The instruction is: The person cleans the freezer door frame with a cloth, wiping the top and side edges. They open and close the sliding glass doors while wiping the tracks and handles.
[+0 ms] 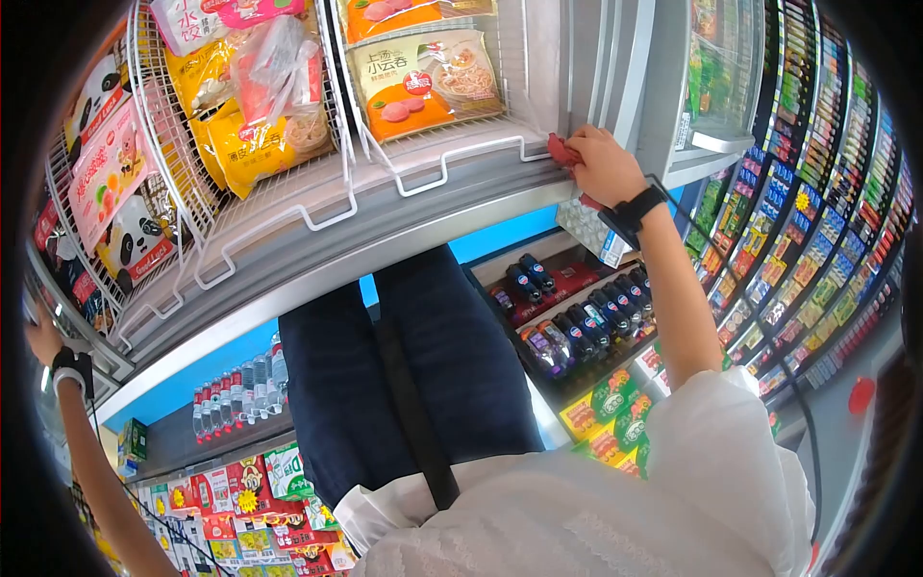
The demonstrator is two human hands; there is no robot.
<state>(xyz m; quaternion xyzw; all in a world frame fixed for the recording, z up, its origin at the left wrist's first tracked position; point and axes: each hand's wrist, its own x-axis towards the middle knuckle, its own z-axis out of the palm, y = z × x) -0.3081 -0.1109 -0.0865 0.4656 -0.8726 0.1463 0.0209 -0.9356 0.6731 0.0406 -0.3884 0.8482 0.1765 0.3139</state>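
Note:
My right hand (608,171) is closed around a red cloth (563,151). It presses the cloth against the inner front corner of an open freezer, on its metal rim (500,197). A watch is on that wrist. At the far left, my left hand (43,338) is by the freezer's left edge, its fingers mostly lost in the dark border of the view. White wire baskets (317,228) line the freezer. They hold yellow dumpling bags (252,149), an orange wonton bag (428,82) and a pink bag (108,173).
Below the freezer, at the right, dark drink bottles (601,317) stand in a case. Water bottles (236,389) and stacked cartons (216,490) are at the lower left. Tall shelves of packaged goods (808,221) fill the right side. A dark cable (735,288) hangs beside my right arm.

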